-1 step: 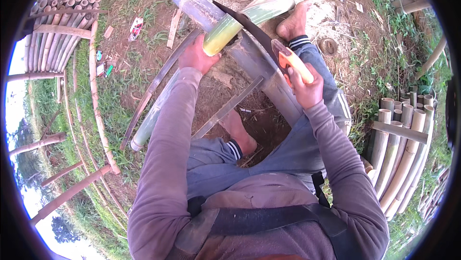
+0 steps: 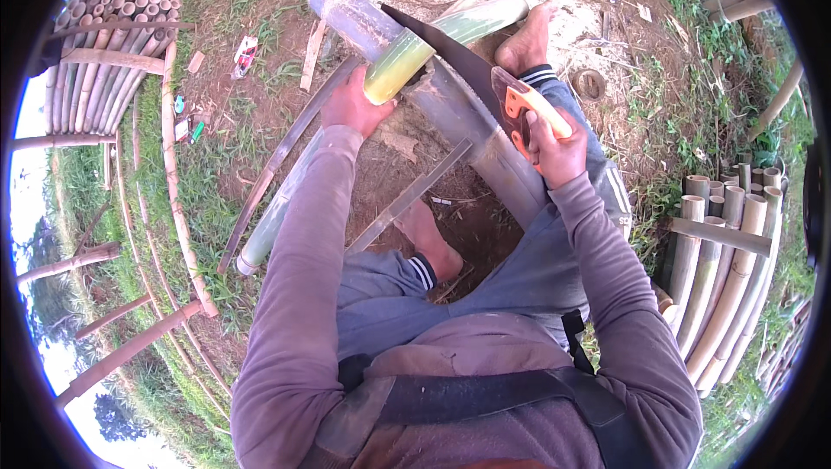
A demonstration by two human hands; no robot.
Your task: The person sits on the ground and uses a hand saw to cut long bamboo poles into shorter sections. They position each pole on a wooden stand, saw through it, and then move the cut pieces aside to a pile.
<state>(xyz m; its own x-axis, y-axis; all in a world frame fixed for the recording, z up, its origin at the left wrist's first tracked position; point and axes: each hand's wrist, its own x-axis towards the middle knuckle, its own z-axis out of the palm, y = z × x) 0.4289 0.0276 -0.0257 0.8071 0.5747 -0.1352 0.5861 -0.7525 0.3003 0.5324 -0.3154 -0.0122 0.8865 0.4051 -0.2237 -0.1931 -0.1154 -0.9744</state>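
My left hand (image 2: 353,103) is closed around the near end of a green and yellow bamboo pole (image 2: 401,65). That pole lies slanted across a thick grey bamboo log (image 2: 351,15). In my right hand (image 2: 558,147) is the orange handle of a handsaw (image 2: 463,62). Its long dark blade runs up and left over the green pole, a short way beyond my left hand. Whether the teeth have entered the bamboo I cannot tell. Below the blade, another thick grey bamboo piece (image 2: 485,144) leads back to my right leg.
A thin flat strip (image 2: 411,196) leans on the grey bamboo between my legs. Left of my arm lie a dark strip (image 2: 290,153) and a bamboo pole (image 2: 277,214). Cut bamboo (image 2: 723,270) is stacked at right, more (image 2: 112,58) at far left. My bare feet (image 2: 524,41) rest on the soil.
The saw handle and my right hand have shifted slightly toward me and tilted a little. My left hand and the green bamboo pole have stayed nearly still.
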